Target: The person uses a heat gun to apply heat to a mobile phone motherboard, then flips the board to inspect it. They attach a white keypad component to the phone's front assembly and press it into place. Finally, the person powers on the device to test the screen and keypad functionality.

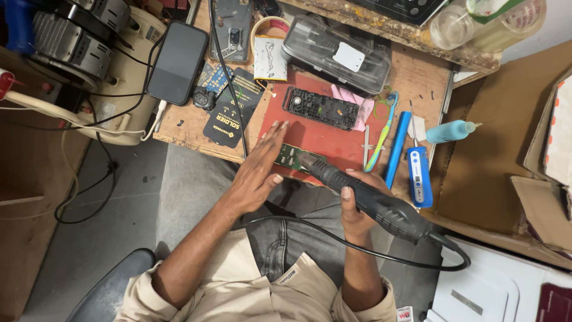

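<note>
My right hand (pixel 356 203) grips a black corded rotary tool (pixel 369 200), its tip resting on a small green circuit board (pixel 290 157). The board lies on a red mat (pixel 322 140) at the near edge of the wooden bench. My left hand (pixel 259 170) lies flat with fingers spread, pressing on the board's left side and the mat. A black phone frame (pixel 322 108) sits farther back on the mat.
A black smartphone (pixel 177 61), a dark card (pixel 229 110), a clear plastic case (pixel 336 53), a toothbrush (pixel 381 134), blue tools (pixel 411 161) and a blue squeeze bottle (pixel 450 131) crowd the bench. Cardboard boxes (pixel 512 155) stand right. A machine (pixel 89 53) with cables sits left.
</note>
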